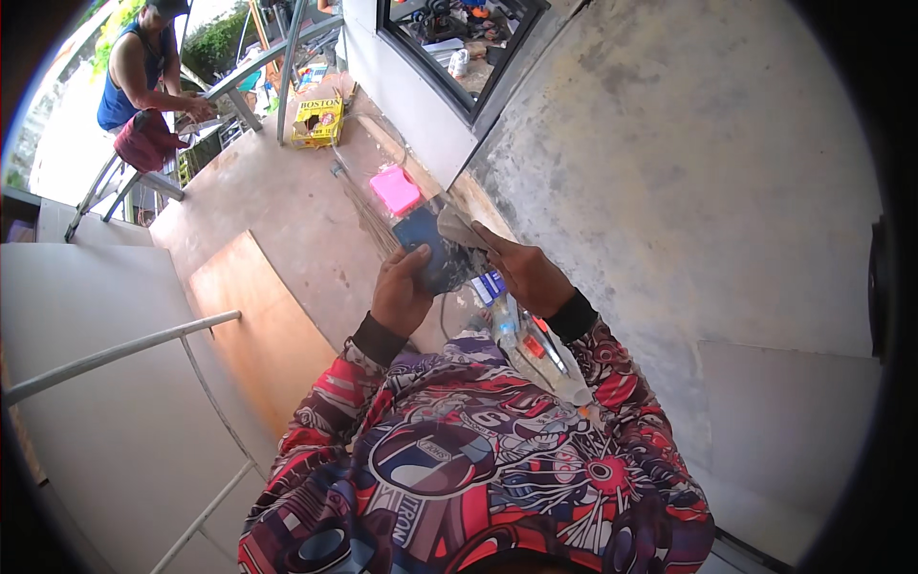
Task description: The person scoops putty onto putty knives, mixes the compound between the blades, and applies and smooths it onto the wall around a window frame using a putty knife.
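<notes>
My left hand [402, 292] grips the near left edge of a dark blue flat sheet [428, 244], thumb on top. Pale and dark smears mark the sheet's right part. In my right hand [531, 275] is a flat grey-tan piece [458, 230], pinched by the fingers and resting over or against the sheet's right side. Whether that piece is a scraper blade or folded sandpaper I cannot tell. Both hands are close together in front of my chest, above the floor.
A pink box [395, 191] and a yellow carton [317, 123] lie beyond my hands. Below my right hand are a blue-and-white packet [489, 287] and tools. At left stand a metal rail [124, 357] and a wooden board [253, 320]. Another person [143, 72] works far left; a grey wall [669, 172] rises right.
</notes>
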Demonstrator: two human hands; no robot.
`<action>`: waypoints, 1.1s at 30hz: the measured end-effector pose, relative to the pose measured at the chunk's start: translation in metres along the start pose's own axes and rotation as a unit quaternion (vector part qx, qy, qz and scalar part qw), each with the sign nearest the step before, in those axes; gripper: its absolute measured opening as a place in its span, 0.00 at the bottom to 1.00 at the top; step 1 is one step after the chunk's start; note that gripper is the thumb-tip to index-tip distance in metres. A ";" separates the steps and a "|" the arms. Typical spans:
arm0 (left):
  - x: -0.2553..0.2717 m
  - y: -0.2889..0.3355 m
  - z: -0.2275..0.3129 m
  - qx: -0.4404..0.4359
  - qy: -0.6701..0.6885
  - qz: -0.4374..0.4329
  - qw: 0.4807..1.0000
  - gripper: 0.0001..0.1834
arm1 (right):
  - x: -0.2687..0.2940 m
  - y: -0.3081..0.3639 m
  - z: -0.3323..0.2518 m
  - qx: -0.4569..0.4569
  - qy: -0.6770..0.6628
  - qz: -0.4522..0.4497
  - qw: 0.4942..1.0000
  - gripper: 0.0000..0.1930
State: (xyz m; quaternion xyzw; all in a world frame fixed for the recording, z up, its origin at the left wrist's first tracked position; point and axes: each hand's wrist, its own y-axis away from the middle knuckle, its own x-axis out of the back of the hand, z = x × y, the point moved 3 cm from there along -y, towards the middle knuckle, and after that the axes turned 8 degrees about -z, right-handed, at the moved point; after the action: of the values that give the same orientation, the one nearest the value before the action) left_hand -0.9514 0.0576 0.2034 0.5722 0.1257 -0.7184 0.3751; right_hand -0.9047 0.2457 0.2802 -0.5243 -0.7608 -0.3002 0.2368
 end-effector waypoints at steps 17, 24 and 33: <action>0.004 0.015 0.090 -0.052 -0.127 0.006 0.991 0.11 | -0.067 -0.010 0.020 -0.033 0.086 0.011 0.996 0.29; -0.033 -0.014 0.141 -0.165 -0.472 -0.011 0.866 0.11 | -0.083 -0.016 0.059 -0.134 -0.504 0.197 0.830 0.04; -0.105 -0.037 0.100 -0.300 -0.744 -0.171 0.572 0.19 | -0.002 -0.022 0.008 -0.002 -0.756 0.221 0.616 0.08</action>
State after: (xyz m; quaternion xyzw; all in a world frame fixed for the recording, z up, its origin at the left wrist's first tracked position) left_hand -1.0425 0.0631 0.3217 -0.3413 0.1063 -0.8628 0.3574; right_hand -0.9249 0.2442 0.2683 -0.7188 -0.5312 0.2627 -0.3636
